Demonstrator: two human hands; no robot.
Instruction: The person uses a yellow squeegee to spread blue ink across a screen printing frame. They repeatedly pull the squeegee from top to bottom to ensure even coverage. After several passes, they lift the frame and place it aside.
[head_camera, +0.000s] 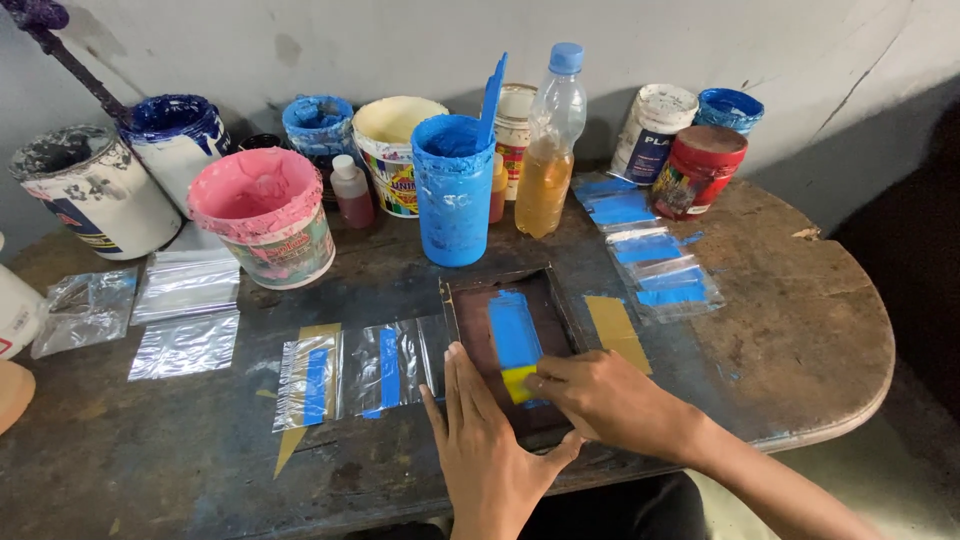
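Looking down from the head cam: right hand (600, 395) pinches a yellow squeegee (519, 383) at the near end of the blue ink stripe (514, 328) inside the dark screen frame (560, 310). Left hand (487, 440) lies flat, fingers together, on the frame's near-left corner, hiding it. Squeegee mostly covered by fingers.
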